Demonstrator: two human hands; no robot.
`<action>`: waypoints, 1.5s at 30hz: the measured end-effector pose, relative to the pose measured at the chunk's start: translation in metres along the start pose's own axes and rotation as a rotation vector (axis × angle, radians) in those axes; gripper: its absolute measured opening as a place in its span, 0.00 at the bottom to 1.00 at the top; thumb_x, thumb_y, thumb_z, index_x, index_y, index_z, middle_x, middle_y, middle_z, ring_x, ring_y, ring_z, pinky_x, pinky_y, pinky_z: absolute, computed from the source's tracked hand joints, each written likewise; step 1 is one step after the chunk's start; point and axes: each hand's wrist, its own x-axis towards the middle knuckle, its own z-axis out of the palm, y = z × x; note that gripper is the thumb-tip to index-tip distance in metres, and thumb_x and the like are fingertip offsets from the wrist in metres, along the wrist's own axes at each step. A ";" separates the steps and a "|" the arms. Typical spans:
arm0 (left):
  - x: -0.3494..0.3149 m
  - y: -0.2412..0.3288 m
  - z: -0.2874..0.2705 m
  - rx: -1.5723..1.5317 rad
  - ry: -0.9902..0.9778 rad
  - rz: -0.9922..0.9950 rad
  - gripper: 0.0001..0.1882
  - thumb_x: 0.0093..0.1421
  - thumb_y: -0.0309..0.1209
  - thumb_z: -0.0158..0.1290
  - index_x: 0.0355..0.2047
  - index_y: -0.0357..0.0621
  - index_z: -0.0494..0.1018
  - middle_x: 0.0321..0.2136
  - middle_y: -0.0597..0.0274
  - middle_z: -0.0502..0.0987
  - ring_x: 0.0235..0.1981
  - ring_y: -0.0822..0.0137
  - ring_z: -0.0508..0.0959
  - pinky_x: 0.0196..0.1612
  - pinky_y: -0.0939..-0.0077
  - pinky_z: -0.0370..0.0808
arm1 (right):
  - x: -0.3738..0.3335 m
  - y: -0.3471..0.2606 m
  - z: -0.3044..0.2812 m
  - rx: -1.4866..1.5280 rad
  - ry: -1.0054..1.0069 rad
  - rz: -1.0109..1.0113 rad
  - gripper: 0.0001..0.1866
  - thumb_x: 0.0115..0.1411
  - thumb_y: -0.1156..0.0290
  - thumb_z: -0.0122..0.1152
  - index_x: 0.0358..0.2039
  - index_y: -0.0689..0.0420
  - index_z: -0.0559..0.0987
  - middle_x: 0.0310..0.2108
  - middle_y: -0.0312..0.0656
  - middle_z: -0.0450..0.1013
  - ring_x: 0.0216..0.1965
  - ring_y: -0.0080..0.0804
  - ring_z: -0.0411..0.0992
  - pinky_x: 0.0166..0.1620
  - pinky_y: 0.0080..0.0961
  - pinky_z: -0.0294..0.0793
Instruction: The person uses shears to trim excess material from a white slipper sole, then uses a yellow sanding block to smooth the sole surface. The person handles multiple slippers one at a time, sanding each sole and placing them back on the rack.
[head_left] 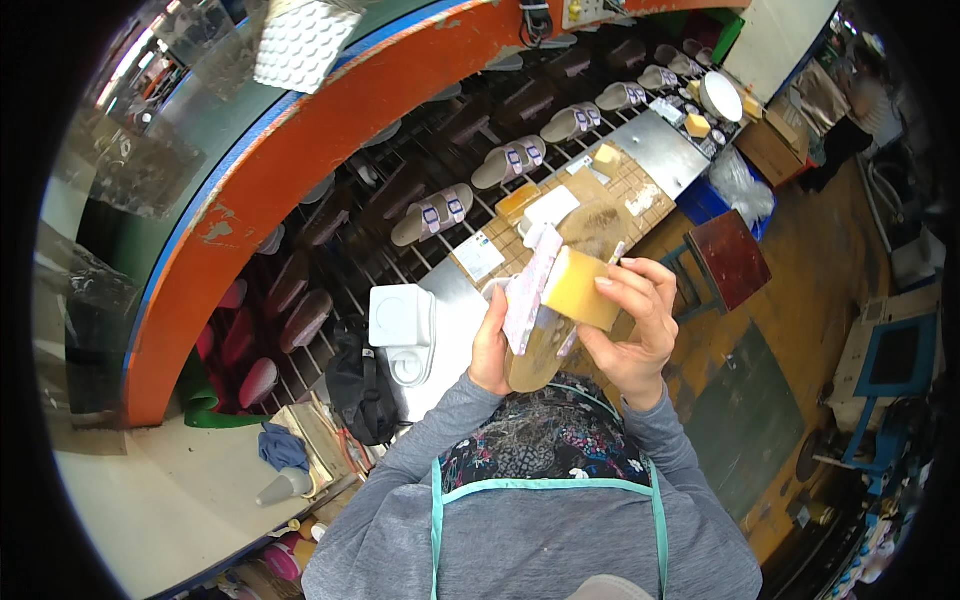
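In front of my chest is a brown shoe last [531, 374] with a lilac patterned strap [531, 292] lying along its left side. My left hand [489, 347] closes around this near the heel end, thumb up against the strap. My right hand [640, 328] pinches a yellow sponge block [581, 289] between fingers and thumb. The sponge sits over the middle of the last, next to the strap, and hides part of both. Whether it presses on them I cannot tell. Beyond the last, a white container [551, 209] rests on a tan patterned board [650, 205].
White sandals [508, 162] and dark lasts stand in rows on a barred rack [398, 265] under an orange arch [225, 215]. Left of my hands is a white box-shaped device [401, 316]. A red-brown stool [729, 258] and a white bowl [721, 97] are to the right.
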 end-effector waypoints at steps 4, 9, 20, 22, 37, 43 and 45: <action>-0.007 0.001 0.004 0.054 0.068 0.028 0.33 0.71 0.55 0.33 0.65 0.42 0.59 0.60 0.53 0.68 0.59 0.58 0.70 0.61 0.61 0.67 | 0.008 0.001 0.007 0.036 0.016 -0.072 0.27 0.36 0.77 0.71 0.43 0.52 0.80 0.44 0.38 0.78 0.46 0.39 0.70 0.52 0.34 0.63; -0.011 0.005 0.002 0.064 0.061 0.033 0.33 0.71 0.54 0.33 0.64 0.42 0.59 0.59 0.53 0.69 0.58 0.59 0.71 0.60 0.61 0.69 | 0.011 -0.005 0.006 0.010 0.010 -0.051 0.27 0.35 0.81 0.69 0.42 0.54 0.80 0.42 0.41 0.77 0.45 0.41 0.71 0.51 0.35 0.67; -0.007 0.012 0.009 0.045 0.028 0.028 0.30 0.72 0.52 0.34 0.63 0.43 0.61 0.55 0.55 0.72 0.53 0.61 0.74 0.56 0.64 0.72 | 0.001 -0.014 0.004 0.017 -0.135 -0.065 0.25 0.36 0.77 0.68 0.41 0.51 0.83 0.40 0.34 0.79 0.44 0.35 0.72 0.51 0.32 0.62; -0.003 0.014 0.012 0.048 0.031 0.042 0.31 0.71 0.53 0.34 0.62 0.42 0.61 0.55 0.55 0.72 0.54 0.61 0.74 0.57 0.63 0.72 | -0.002 -0.015 0.004 0.023 -0.153 -0.064 0.25 0.36 0.77 0.68 0.41 0.50 0.83 0.41 0.33 0.79 0.44 0.35 0.72 0.51 0.32 0.62; 0.031 0.025 0.036 0.009 -0.153 0.291 0.32 0.71 0.54 0.32 0.60 0.40 0.63 0.52 0.54 0.74 0.52 0.61 0.76 0.56 0.63 0.71 | -0.034 -0.035 0.010 0.274 -0.079 0.148 0.24 0.40 0.77 0.73 0.43 0.57 0.80 0.40 0.42 0.78 0.39 0.40 0.75 0.46 0.32 0.71; 0.026 0.009 0.038 0.018 -0.125 0.463 0.34 0.69 0.56 0.34 0.62 0.40 0.61 0.53 0.54 0.74 0.52 0.59 0.75 0.56 0.62 0.71 | -0.049 -0.038 0.014 0.498 -0.007 0.348 0.24 0.45 0.75 0.74 0.45 0.62 0.77 0.40 0.44 0.77 0.40 0.32 0.76 0.44 0.27 0.74; 0.024 0.009 0.034 0.038 -0.070 0.455 0.33 0.70 0.55 0.35 0.61 0.41 0.63 0.53 0.54 0.74 0.52 0.59 0.75 0.57 0.62 0.71 | -0.046 -0.037 0.016 0.785 0.088 0.424 0.24 0.47 0.75 0.73 0.46 0.64 0.76 0.42 0.43 0.77 0.41 0.29 0.75 0.44 0.26 0.74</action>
